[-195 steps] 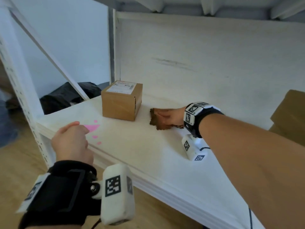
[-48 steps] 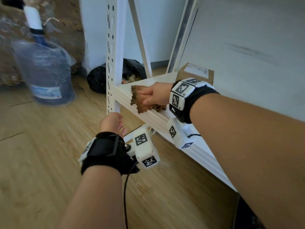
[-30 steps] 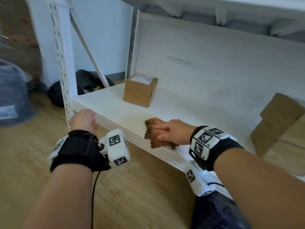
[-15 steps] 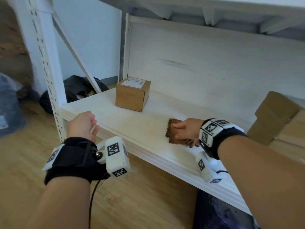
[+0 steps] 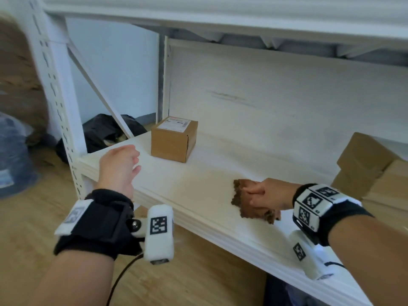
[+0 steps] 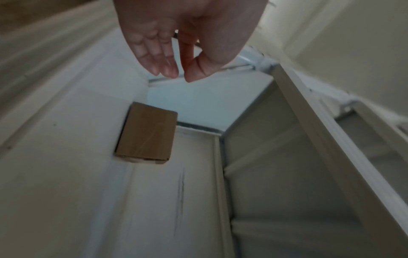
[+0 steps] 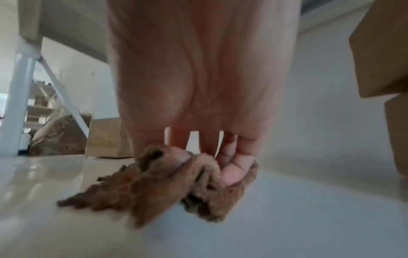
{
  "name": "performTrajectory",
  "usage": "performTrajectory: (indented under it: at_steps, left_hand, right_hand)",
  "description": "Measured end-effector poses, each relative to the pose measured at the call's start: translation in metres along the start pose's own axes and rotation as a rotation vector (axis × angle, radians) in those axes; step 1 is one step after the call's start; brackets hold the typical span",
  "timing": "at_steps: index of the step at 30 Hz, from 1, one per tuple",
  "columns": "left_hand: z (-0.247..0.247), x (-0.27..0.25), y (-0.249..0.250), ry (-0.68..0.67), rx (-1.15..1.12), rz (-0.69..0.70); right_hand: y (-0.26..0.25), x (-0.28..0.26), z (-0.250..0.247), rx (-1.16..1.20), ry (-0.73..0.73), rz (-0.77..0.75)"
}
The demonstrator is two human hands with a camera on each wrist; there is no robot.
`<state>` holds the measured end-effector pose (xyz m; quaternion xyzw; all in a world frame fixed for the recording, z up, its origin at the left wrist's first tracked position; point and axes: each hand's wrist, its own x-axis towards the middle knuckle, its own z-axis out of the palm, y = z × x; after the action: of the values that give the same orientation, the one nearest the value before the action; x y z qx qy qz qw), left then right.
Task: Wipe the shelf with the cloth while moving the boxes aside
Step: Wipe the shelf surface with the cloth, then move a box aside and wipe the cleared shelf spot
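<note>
My right hand (image 5: 262,195) grips a crumpled brown cloth (image 5: 242,208) and holds it down on the white shelf board (image 5: 198,191), near the front edge. The right wrist view shows the fingers (image 7: 229,172) curled into the cloth (image 7: 154,192) on the board. A small cardboard box (image 5: 173,141) with a white label stands at the shelf's back left, seen also from the left wrist as the box (image 6: 146,133). My left hand (image 5: 119,166) hovers over the shelf's front left corner, short of the box, loosely curled and holding nothing (image 6: 172,69).
Stacked cardboard boxes (image 5: 371,168) fill the right end of the shelf. A white perforated upright (image 5: 59,102) and a diagonal brace (image 5: 99,89) frame the left end, with a black bag (image 5: 103,133) on the floor behind. Another shelf (image 5: 220,16) runs overhead.
My right hand has slid the cloth rightward along the shelf from its left front corner. My left hand has risen from below the shelf edge to above the front left corner.
</note>
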<state>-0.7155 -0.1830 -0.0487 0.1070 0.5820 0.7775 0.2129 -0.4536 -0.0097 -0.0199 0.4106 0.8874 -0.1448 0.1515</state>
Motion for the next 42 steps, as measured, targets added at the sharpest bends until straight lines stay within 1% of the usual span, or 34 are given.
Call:
performTrajectory:
  at_steps: [2, 4, 6, 9, 10, 14, 16, 18, 20, 22, 23, 25, 27, 28, 30, 32, 34, 36, 40, 42]
  left_hand:
    - [0.022, 0.000, 0.018, 0.047, 0.122, 0.112]
    - [0.048, 0.010, 0.033, 0.036, 0.283, 0.253]
    - [0.072, 0.023, 0.045, 0.017, 0.502, 0.285]
    - [0.100, 0.047, 0.049, 0.023, 0.870, 0.173]
    - [0.108, 0.055, 0.047, 0.011, 0.968, 0.160]
    - [0.122, 0.075, 0.027, -0.080, 1.255, 0.127]
    - [0.122, 0.084, 0.018, -0.120, 1.324, 0.113]
    - [0.121, 0.089, 0.016, -0.142, 1.323, 0.113]
    - [0.118, 0.094, 0.023, -0.129, 1.271, 0.116]
    - [0.112, 0.095, 0.040, -0.065, 1.187, 0.159]
    - [0.108, 0.097, 0.050, -0.018, 1.142, 0.198]
    - [0.096, 0.103, 0.073, 0.037, 1.076, 0.264]
    - [0.081, 0.111, 0.093, 0.035, 1.046, 0.304]
    - [0.074, 0.115, 0.100, 0.040, 1.048, 0.318]
    - [0.058, 0.122, 0.108, 0.066, 1.040, 0.317]
    - [0.046, 0.127, 0.111, 0.069, 1.032, 0.327]
    - [0.036, 0.132, 0.112, 0.058, 1.018, 0.331]
    - [0.029, 0.136, 0.113, 0.039, 1.000, 0.329]
    - [0.021, 0.143, 0.109, 0.001, 0.989, 0.318]
    - [0.020, 0.146, 0.104, 0.000, 0.975, 0.319]
  right_hand:
    - [-0.002, 0.003, -0.005, 0.030, -0.041, -0.001]
    - [-0.003, 0.008, -0.012, 0.071, -0.052, 0.006]
    - [-0.006, 0.010, -0.013, 0.077, -0.063, -0.009]
    - [-0.010, 0.019, -0.012, 0.033, -0.040, -0.034]
    - [-0.011, 0.022, -0.012, 0.017, -0.022, -0.051]
    - [-0.021, 0.019, -0.022, 0.045, -0.003, -0.139]
    - [-0.027, 0.016, -0.028, 0.042, 0.006, -0.175]
    - [-0.032, 0.018, -0.033, 0.038, 0.002, -0.206]
    - [-0.035, 0.028, -0.037, 0.042, 0.008, -0.217]
    - [-0.040, 0.043, -0.041, 0.058, 0.068, -0.229]
    - [-0.044, 0.052, -0.044, 0.075, 0.127, -0.260]
    - [-0.062, 0.070, -0.048, 0.086, 0.249, -0.369]
    - [-0.093, 0.082, -0.045, 0.096, 0.307, -0.515]
    - [-0.111, 0.086, -0.040, 0.087, 0.293, -0.595]
    - [-0.145, 0.091, -0.028, -0.041, 0.181, -0.727]
    - [-0.165, 0.102, -0.020, -0.191, 0.057, -0.787]
    - [-0.175, 0.115, -0.024, -0.243, 0.000, -0.783]
    - [-0.182, 0.132, -0.032, -0.299, -0.013, -0.757]
    - [-0.194, 0.182, -0.049, -0.360, 0.042, -0.635]
    - [-0.182, 0.208, -0.060, -0.347, 0.084, -0.528]
